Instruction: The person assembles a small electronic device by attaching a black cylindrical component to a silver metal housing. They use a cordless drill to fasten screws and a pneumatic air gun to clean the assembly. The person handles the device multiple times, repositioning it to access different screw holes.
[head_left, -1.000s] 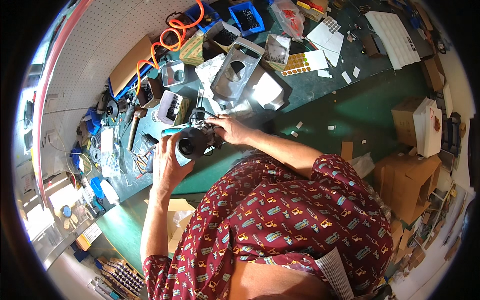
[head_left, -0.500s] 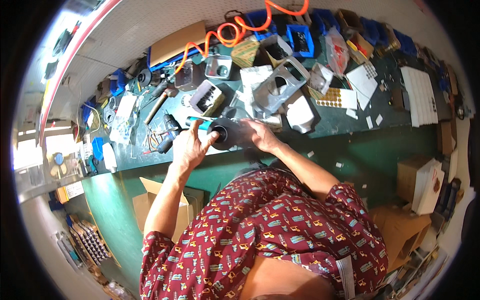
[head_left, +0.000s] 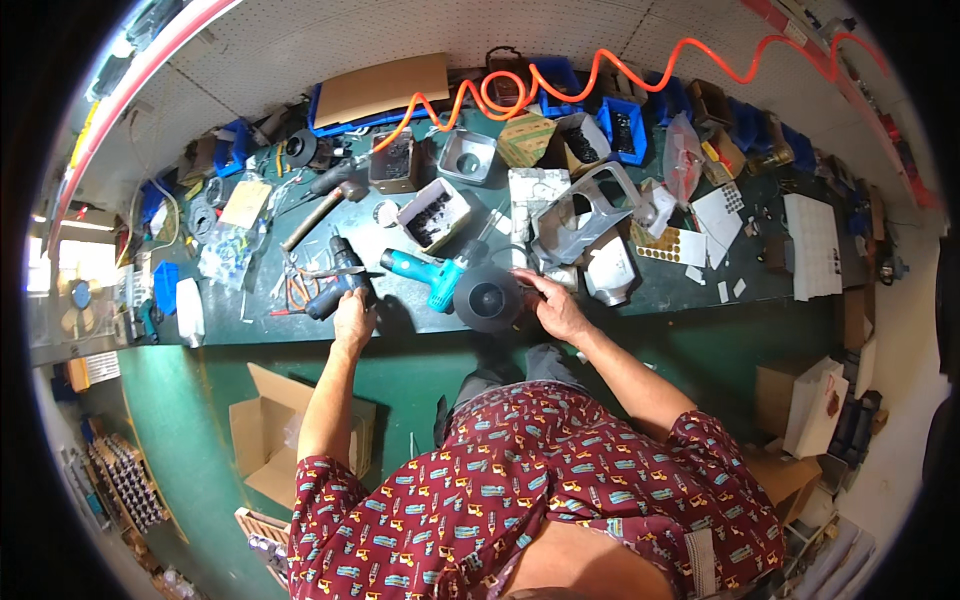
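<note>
My right hand (head_left: 560,310) grips the rim side of a black round, funnel-like part (head_left: 487,298). Its hollow face, with a hub in the middle, is turned up. Beside and partly behind this part lies a teal cordless drill (head_left: 425,277) on the bench. My left hand (head_left: 354,318) is at a dark cordless drill (head_left: 343,262) lying further left, its fingers closed on the grip; the fingertips are partly hidden. Pliers with red handles (head_left: 296,290) lie just left of that drill.
On the green bench (head_left: 400,325) stand a white box of black parts (head_left: 435,215), a grey metal housing (head_left: 585,215) and a white bottle-like piece (head_left: 608,268). A hammer (head_left: 312,225) lies left. Blue bins (head_left: 622,130) line the back under an orange coiled hose (head_left: 690,45). An open carton (head_left: 275,430) sits below.
My left hand has left the black round part and moved left to the dark drill. The black part has turned its hollow face upward in my right hand. The view has shifted.
</note>
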Motion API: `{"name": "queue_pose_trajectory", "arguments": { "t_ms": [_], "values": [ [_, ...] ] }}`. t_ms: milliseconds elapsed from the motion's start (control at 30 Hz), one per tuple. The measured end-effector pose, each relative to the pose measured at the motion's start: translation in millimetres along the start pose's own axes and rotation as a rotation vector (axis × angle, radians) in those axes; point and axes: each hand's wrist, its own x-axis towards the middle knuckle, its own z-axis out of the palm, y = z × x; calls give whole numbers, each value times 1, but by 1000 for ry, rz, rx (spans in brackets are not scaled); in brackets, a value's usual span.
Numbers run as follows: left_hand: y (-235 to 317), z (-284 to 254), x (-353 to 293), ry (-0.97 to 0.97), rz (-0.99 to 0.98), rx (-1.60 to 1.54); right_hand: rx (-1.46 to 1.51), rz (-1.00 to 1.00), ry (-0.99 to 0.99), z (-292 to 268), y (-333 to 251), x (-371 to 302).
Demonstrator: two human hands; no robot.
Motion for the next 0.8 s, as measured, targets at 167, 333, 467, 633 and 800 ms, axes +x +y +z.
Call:
{"name": "queue_pose_trajectory", "arguments": {
  "t_ms": [167, 333, 467, 633, 800],
  "values": [
    [57, 31, 47, 28, 509, 212, 33, 81, 38, 2, -9, 0],
    [85, 75, 78, -52, 628, 402, 67, 28, 89, 6, 3, -2],
    [87, 70, 77, -121, 674, 354, 123, 86, 146, 12, 8, -4],
    [85, -16, 41, -116, 621, 103, 96, -25, 206, 10, 20, -6],
    [120, -127, -26, 16, 493, -165, 29, -44, 274, 10, 10, -12]
  ]
}}
